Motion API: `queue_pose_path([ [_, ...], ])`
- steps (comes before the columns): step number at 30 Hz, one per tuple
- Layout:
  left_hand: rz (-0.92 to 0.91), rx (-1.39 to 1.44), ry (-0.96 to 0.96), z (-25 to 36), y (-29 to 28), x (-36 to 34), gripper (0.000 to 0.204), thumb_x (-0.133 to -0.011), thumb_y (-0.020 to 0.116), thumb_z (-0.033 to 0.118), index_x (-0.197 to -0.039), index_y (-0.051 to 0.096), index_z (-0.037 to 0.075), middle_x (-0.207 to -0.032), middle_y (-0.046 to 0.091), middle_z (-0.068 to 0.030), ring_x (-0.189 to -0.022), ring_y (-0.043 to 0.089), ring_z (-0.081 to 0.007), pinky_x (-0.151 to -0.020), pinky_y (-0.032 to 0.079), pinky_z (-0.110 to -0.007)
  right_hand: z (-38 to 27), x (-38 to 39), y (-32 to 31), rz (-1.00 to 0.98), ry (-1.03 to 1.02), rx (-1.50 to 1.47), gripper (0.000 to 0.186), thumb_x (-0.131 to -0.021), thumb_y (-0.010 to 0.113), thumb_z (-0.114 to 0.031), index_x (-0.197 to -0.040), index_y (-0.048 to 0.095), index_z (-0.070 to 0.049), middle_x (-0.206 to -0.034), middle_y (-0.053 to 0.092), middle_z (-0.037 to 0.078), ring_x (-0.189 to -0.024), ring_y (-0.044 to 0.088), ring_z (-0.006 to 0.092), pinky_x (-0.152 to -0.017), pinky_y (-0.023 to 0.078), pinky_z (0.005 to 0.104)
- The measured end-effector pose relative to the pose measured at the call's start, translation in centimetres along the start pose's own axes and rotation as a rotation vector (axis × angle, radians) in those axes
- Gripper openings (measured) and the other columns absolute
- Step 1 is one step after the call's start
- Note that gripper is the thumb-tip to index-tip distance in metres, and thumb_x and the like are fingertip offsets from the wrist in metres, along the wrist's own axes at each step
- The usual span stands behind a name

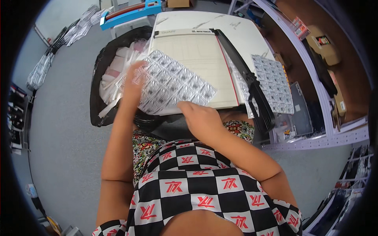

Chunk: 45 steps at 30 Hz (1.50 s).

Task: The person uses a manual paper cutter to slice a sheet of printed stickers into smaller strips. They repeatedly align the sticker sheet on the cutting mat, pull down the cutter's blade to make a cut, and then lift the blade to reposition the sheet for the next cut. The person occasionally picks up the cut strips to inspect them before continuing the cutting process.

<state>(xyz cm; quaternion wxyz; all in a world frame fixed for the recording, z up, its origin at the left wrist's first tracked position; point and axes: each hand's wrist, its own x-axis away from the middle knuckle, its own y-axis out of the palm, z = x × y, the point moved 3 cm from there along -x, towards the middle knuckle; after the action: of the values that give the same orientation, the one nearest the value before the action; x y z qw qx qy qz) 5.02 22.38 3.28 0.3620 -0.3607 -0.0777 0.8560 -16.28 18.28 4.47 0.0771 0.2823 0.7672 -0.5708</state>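
Observation:
A large printed sheet (pixel 173 84) with a grid of small grey-and-white squares lies tilted over the left part of a paper cutter's beige board (pixel 201 55). My left hand (pixel 134 80) grips the sheet's left edge, blurred with motion. Its near edge is held by my right hand (pixel 201 116), at the front of the cutter. The cutter's black blade arm (pixel 246 76) lies down along the board's right side, its handle toward me. More printed sheets (pixel 273 84) lie to the right of the blade arm.
The cutter sits on a white marble-look table (pixel 244 33). A black-lined bin (pixel 100 84) full of white paper strips stands to the left. Metal shelving (pixel 327 133) with boxes runs along the right. Packets lie on the grey floor at far left.

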Motion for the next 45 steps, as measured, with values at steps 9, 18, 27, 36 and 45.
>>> queue_pose_path([
  [9, -0.721, -0.518, 0.332, 0.4, 9.6, -0.5, 0.044, -0.080, 0.053, 0.029, -0.122, 0.043, 0.017, -0.134, 0.033, -0.0108, -0.125, 0.026, -0.0336, -0.099, 0.023, -0.050, -1.6, 5.1, -10.4, 0.088, -0.270, -0.087, 0.026, -0.072, 0.062, -0.018, -0.096, 0.056, -0.009, -0.096, 0.058, 0.006, -0.092, 0.055, 0.0273, -0.086, 0.039, 0.0420],
  [18, -0.823, -0.366, 0.463, 0.8, 15.6, -3.7, 0.048, -0.074, 0.047, 0.018, -0.122, 0.042, 0.018, -0.136, 0.030, -0.0080, -0.128, 0.023, -0.0316, -0.100, 0.020, -0.052, 5.3, 10.8, -9.8, 0.295, 0.587, -0.150, 0.058, -0.080, 0.056, -0.013, -0.129, 0.027, 0.000, -0.116, 0.046, 0.018, -0.110, 0.043, 0.0233, -0.096, 0.028, 0.0398],
  [27, -0.522, -0.402, 0.289, -1.1, 15.1, -6.9, 0.037, -0.078, 0.050, 0.021, -0.114, 0.051, 0.012, -0.125, 0.043, -0.0093, -0.121, 0.034, -0.0258, -0.096, 0.029, -0.046, 4.2, 4.3, -14.8, 0.605, 0.493, -0.504, 0.063, -0.082, 0.050, -0.026, -0.127, 0.025, 0.010, -0.064, 0.059, 0.012, -0.070, 0.059, 0.0195, -0.073, 0.042, 0.0290],
  [36, -0.494, -0.534, 0.273, -2.1, 17.2, -8.1, 0.038, -0.082, 0.049, 0.031, -0.116, 0.051, 0.015, -0.125, 0.044, -0.0068, -0.121, 0.034, -0.0245, -0.099, 0.025, -0.044, 4.4, 2.5, -15.1, 0.512, 0.555, -0.550, 0.060, -0.082, 0.050, -0.031, -0.123, 0.029, 0.008, -0.080, 0.060, 0.021, -0.091, 0.058, 0.0299, -0.083, 0.042, 0.0357],
  [45, -0.369, -0.545, 0.267, -2.8, 17.3, -8.5, 0.038, -0.081, 0.047, 0.030, -0.115, 0.053, 0.015, -0.124, 0.047, -0.0041, -0.121, 0.035, -0.0246, -0.100, 0.024, -0.042, 4.2, 3.1, -14.2, 0.512, 0.542, -0.504, 0.057, -0.083, 0.050, -0.033, -0.120, 0.031, 0.006, -0.083, 0.060, 0.024, -0.091, 0.059, 0.0336, -0.063, 0.051, 0.0270],
])
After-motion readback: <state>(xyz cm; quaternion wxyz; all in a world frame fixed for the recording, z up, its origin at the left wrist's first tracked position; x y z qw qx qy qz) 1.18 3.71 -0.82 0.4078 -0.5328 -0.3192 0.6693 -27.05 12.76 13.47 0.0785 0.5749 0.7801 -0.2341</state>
